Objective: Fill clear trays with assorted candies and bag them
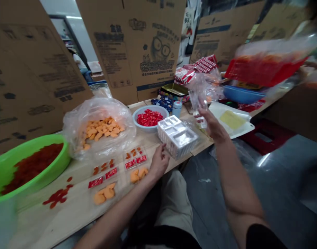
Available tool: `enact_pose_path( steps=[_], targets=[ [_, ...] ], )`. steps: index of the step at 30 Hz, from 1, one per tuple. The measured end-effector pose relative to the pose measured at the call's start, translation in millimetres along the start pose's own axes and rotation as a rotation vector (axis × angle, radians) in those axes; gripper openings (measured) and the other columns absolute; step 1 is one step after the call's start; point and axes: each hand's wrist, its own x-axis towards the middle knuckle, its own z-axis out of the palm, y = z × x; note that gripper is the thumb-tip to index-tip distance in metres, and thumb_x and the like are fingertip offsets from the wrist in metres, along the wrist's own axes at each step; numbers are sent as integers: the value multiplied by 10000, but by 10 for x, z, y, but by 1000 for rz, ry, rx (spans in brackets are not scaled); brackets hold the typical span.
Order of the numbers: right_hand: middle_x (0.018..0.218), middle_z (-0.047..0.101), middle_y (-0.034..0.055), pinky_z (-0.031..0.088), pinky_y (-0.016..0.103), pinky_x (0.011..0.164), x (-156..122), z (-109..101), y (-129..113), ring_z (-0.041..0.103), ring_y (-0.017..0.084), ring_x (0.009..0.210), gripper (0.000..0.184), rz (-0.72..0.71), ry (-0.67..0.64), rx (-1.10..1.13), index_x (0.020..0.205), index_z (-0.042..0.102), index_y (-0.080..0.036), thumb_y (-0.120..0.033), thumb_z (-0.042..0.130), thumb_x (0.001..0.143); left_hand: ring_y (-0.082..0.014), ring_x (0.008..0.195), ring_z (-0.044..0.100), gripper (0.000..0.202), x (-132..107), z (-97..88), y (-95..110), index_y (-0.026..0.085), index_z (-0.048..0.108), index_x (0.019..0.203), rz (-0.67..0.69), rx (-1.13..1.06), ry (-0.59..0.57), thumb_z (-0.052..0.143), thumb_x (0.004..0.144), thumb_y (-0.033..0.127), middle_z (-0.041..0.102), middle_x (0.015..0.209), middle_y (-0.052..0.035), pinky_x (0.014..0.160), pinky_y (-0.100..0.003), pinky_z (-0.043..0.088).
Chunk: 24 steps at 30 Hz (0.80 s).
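Observation:
My left hand [160,162] is beside the near left corner of a stack of clear compartment trays [178,136], its fingers loosely curled and apart, with nothing visible in them. My right hand [213,125] is raised to the right of the stack, its fingers closed around clear plastic packaging [198,92]; its exact shape is blurred. Left of my left hand lie two filled trays. Each has orange shell-like pieces [104,193], small red packets [111,173] and reddish-brown slices [103,166] in separate compartments.
A green basin [66,152] of red-brown pieces, a clear bag [70,119] of orange pieces and a blue bowl [135,119] of red packets line the table. Loose slices [60,196] lie in front. A white tray [248,129], red tray [267,74] and cardboard boxes [137,45] stand beyond.

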Motion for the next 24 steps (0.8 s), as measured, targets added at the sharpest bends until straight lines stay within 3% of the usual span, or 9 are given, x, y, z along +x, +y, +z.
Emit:
enact_pose_path(
  steps=[2, 4, 6, 9, 12, 15, 19, 24],
  targets=[
    [1502, 465, 54, 462, 482, 1021, -346, 244, -337, 567, 273, 1196, 674, -26, -140, 50, 1528, 347, -320, -545, 495, 910, -190, 934, 655, 349, -205, -103, 231, 151, 648, 1119, 25, -214, -11, 694, 803, 294, 693, 1086, -110, 795, -295, 520],
    [1543, 410, 46, 364, 507, 1125, -751, 632, -626, 458, 300, 1336, 733, -31, -368, 71, 1543, 320, -315, -555, 554, 891, -150, 815, 671, 344, -418, -246, 414, 156, 678, 1029, 8, -473, -28, 773, 766, 355, 709, 971, -69, 726, -251, 531],
    [1572, 368, 48, 288, 506, 1180, -1114, 1072, -821, 352, 291, 1426, 714, -34, -557, 162, 1544, 320, -295, -580, 514, 918, -101, 702, 659, 333, -595, -428, 495, 157, 695, 927, -29, -639, 44, 852, 687, 328, 706, 853, -20, 659, -194, 528],
    [1637, 226, 51, 181, 488, 1229, -1448, 1632, -941, 185, 243, 1508, 696, 9, -688, 353, 1577, 225, -259, -621, 300, 987, -64, 604, 635, 299, -783, -738, 431, 146, 708, 845, -97, -714, 185, 892, 633, 246, 697, 737, 14, 594, -142, 522],
    [1661, 137, 21, 77, 464, 1251, -1561, 2021, -954, 52, 205, 1531, 716, 58, -747, 385, 1591, 167, -260, -646, 214, 989, -75, 624, 660, 238, -927, -1032, 272, 151, 720, 834, -102, -763, 307, 868, 663, 225, 714, 746, 15, 616, -145, 552],
    [1658, 142, 25, 46, 455, 1252, -1591, 2314, -975, 44, 191, 1531, 701, 73, -812, 337, 1588, 189, -242, -615, 256, 998, -87, 694, 689, 202, -1048, -1268, 145, 169, 727, 838, -69, -822, 414, 847, 688, 232, 730, 788, 18, 682, -149, 570],
    [1651, 156, 38, 91, 432, 1251, -1652, 2572, -1066, 92, 183, 1527, 695, 100, -861, 416, 1581, 223, -219, -587, 313, 997, -98, 741, 701, 337, -1163, -1481, 54, 170, 739, 932, -52, -866, 508, 880, 632, 227, 753, 891, -2, 704, -157, 570],
    [1640, 207, 12, 110, 470, 1247, -1767, 2718, -1179, 150, 207, 1519, 713, 210, -873, 601, 1563, 278, -277, -648, 371, 962, -84, 669, 666, 327, -1263, -1636, -6, 161, 726, 892, -45, -829, 484, 889, 631, 272, 733, 814, 1, 655, -165, 548]
  ],
)
